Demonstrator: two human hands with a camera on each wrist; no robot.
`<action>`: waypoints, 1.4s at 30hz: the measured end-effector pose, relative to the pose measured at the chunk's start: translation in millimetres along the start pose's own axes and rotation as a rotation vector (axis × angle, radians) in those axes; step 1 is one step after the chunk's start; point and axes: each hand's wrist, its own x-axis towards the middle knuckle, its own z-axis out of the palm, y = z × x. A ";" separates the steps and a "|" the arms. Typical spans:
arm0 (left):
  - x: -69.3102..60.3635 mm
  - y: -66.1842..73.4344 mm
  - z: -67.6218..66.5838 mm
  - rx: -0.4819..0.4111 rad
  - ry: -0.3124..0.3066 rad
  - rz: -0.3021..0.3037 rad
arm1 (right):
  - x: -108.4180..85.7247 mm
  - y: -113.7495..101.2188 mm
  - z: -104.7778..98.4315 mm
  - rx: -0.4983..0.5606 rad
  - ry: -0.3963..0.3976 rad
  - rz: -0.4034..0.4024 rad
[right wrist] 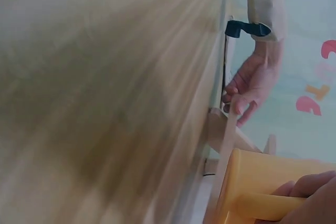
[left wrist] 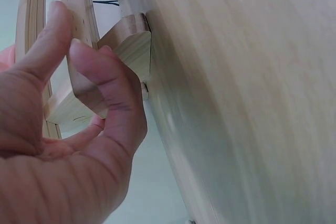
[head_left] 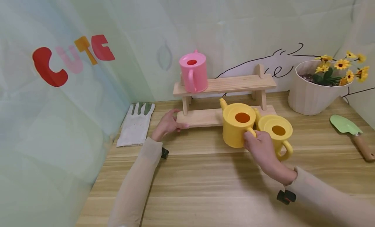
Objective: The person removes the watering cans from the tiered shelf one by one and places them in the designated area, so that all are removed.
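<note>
A two-tier wooden shelf (head_left: 202, 118) stands against the back wall. Its lower board's left end is gripped by my left hand (head_left: 169, 124), and the left wrist view has the thumb and fingers curled around that board (left wrist: 84, 72). My right hand (head_left: 262, 148) holds a yellow watering can (head_left: 235, 131) by its handle, at the lower board's front edge; whether it touches the board I cannot tell. A second yellow watering can (head_left: 285, 129) is just right of it, partly hidden by the hand. On the upper board sits a pink watering can (head_left: 196, 74).
A white pot (head_left: 307, 96) with yellow flowers (head_left: 341, 65) is at the back right. Before it lies a green trowel (head_left: 347, 124) with a wooden handle. White gloves (head_left: 136, 126) lie at the left of the wooden table (head_left: 190, 188), near the wall.
</note>
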 end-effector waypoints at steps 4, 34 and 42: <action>0.3 -0.8 0.2 0.012 0.000 -0.006 | -2.3 6.2 0.9 -0.007 0.002 0.014; -0.9 -0.4 1.0 -0.021 0.004 0.014 | -11.2 34.4 7.0 -0.005 -0.001 0.056; -1.2 0.0 0.7 -0.007 0.002 0.023 | -13.8 37.4 8.1 -0.011 0.002 0.061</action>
